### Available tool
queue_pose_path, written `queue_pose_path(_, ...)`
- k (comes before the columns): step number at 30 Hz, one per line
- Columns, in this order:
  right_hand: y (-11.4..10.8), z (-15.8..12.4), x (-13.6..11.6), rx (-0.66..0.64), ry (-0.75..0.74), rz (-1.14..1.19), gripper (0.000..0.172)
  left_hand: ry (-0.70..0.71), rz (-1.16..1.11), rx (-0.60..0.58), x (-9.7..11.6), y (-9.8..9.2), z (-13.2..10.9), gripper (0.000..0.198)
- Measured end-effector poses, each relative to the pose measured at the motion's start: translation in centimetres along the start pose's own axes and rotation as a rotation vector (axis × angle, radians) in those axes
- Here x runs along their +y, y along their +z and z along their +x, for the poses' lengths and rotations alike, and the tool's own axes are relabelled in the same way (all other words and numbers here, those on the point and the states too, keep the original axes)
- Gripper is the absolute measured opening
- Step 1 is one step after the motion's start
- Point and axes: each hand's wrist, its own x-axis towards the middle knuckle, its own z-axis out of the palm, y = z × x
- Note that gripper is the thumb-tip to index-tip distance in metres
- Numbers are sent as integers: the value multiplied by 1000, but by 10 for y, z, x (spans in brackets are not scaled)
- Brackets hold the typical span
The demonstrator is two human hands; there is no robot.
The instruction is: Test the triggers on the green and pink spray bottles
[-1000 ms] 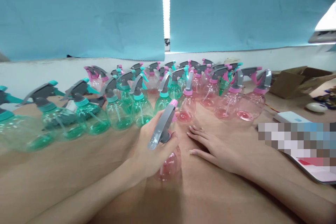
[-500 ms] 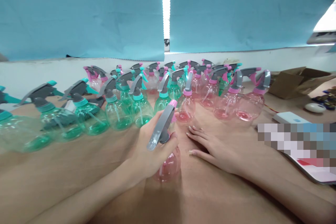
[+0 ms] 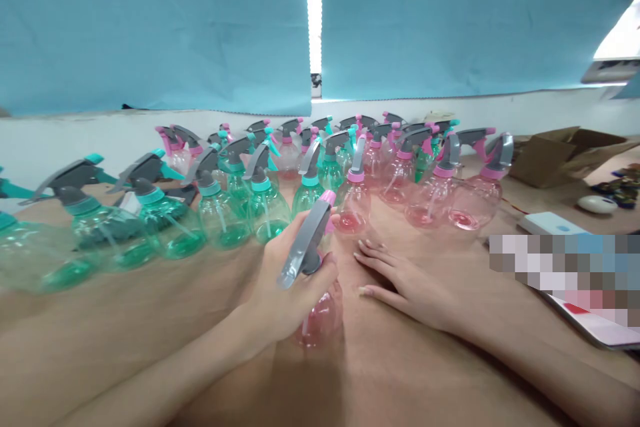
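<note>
On the bench (image 3: 150,327), my left hand (image 3: 285,283) grips a pink spray bottle (image 3: 320,317) by its neck. My right hand (image 3: 400,280) lies flat and open just right of that bottle. Rows of spray bottles (image 3: 267,210) crowd just behind it, and swinging its grey trigger (image 3: 305,247) carelessly could topple them.

The left hand (image 3: 287,280) wraps the pink spray bottle (image 3: 320,320), hiding its neck and shoulder. A pixelated block (image 3: 560,267) masks whatever lies on the table (image 3: 150,327) at the right. The nearest green bottle (image 3: 25,260) is cut off by the left edge. Dark bits (image 3: 620,188) near the cardboard box (image 3: 565,153) are too small to identify. The back-row bottles (image 3: 350,127) overlap, too crowded to count.
</note>
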Motion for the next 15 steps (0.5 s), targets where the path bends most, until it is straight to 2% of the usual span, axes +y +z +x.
queue_pose_path(9, 0, -1, 0, 11, -5, 14, 68, -12, -35, -40, 3, -1, 1, 24)
queue_pose_path(15, 3, -1, 3, 45, -28, 29, 65, 27, -17, -19, 9, -1, 4, 27)
